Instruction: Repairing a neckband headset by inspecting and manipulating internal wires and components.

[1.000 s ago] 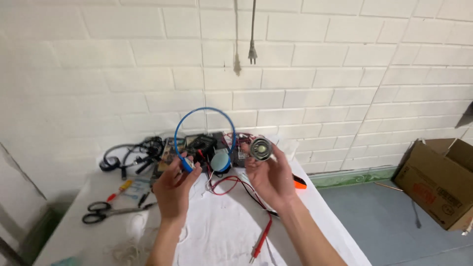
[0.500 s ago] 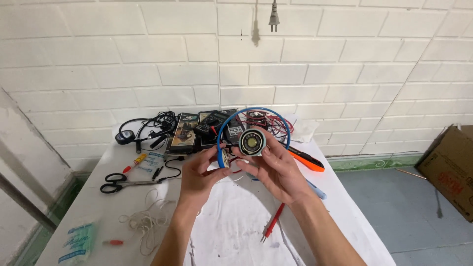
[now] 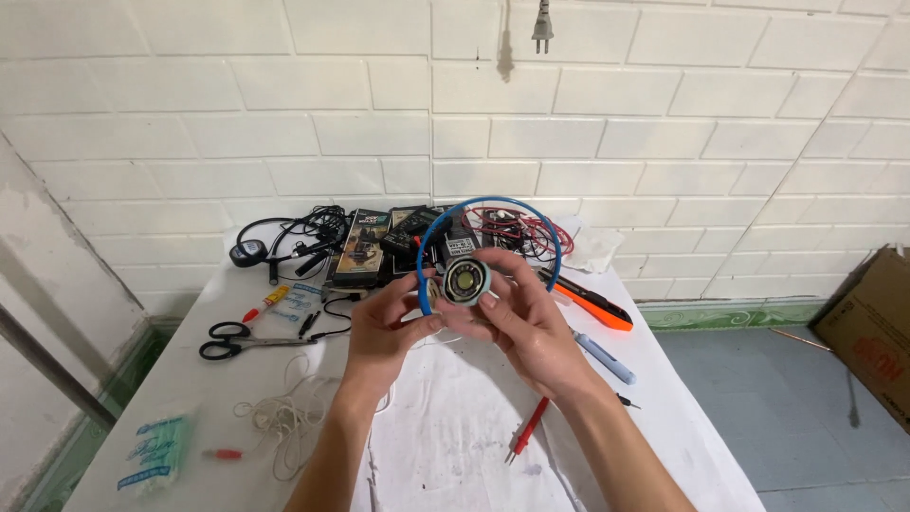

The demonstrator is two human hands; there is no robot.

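Nearest: bare forearms rise from bottom edge over the white cloth (image 3: 455,427) covering the table (image 3: 664,417). Red probe (image 3: 526,429) lies on the cloth just right of the arms; tangle of white string (image 3: 284,417) and a blue-white packet (image 3: 152,450) at lower left.

Mid: both hands raised above the table, meeting at centre. Right hand (image 3: 531,327) has fingers curled, pinching a small round speaker driver (image 3: 466,281), face toward camera. Left hand (image 3: 384,327) has fingers closed on the other earcup (image 3: 431,294), mostly hidden behind thumb and driver. Blue headband (image 3: 488,213) arcs up from both hands, so the headset is held in the air, touching nothing on the table.

Handling judgement: driver looks small and light, thin wires likely behind it but not visible; best gripped by the rim, not the cone, with the left hand steadying the cup so the band does not twist. Keep both pieces close together to avoid strain on any lead.

Further: black scissors (image 3: 232,339) at left, grey marker (image 3: 602,356) and orange-black tool (image 3: 592,303) at right. Behind the hands, black boxed items (image 3: 360,248), black cables (image 3: 294,237), red wires (image 3: 502,226).

Far: white brick wall (image 3: 190,114) with a plug (image 3: 542,24) hanging; cardboard box (image 3: 872,332) on the floor at right.
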